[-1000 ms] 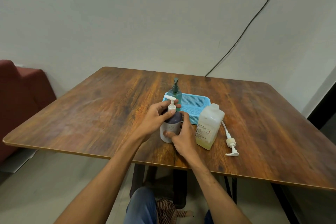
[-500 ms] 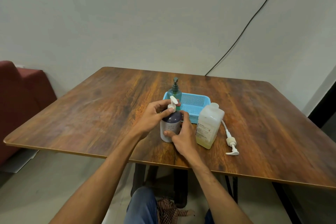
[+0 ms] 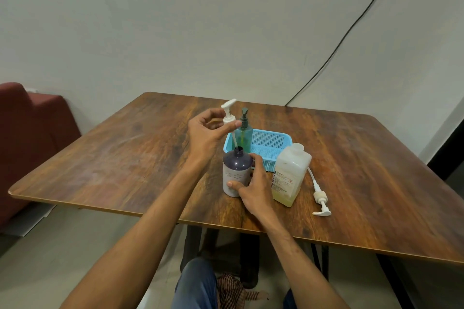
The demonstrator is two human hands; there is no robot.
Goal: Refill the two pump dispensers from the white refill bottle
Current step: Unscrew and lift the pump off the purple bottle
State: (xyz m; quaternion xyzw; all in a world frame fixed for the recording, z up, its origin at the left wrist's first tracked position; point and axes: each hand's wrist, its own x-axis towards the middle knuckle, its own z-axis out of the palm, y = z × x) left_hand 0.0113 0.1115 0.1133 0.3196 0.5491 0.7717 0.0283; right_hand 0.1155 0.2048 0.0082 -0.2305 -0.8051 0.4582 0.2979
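Up it comes: the white pump (image 3: 229, 111), seated on the purple dispenser (image 3: 237, 173) half a second ago, is now raised well above the neck, and only the tip of its dip tube is seen at the open mouth.

From the head view, the pump is pinched at its collar by the left hand (image 3: 207, 134), thumb and fingertips closed on it, the pump head tilted. The purple dispenser is kept upright on the desk (image 3: 125, 158) near the front edge. It is gripped low on its side by the right hand (image 3: 256, 188), thumb laid across the front and fingers wrapped behind.

Just beside that hand, to the right, the white refill bottle (image 3: 288, 175) is stood upright, with a shallow layer of yellowish liquid seen at its bottom. A second loose pump (image 3: 320, 202) is laid flat on the desk to the right of the refill bottle, its tube running back behind it.

Behind the purple dispenser a blue basket (image 3: 273, 142) is set, and the teal dispenser (image 3: 244, 133) is stood in its left corner, pump fitted. A black cable (image 3: 339, 42) is seen slanting down the wall, and a red seat (image 3: 30, 133) is glimpsed at the left.
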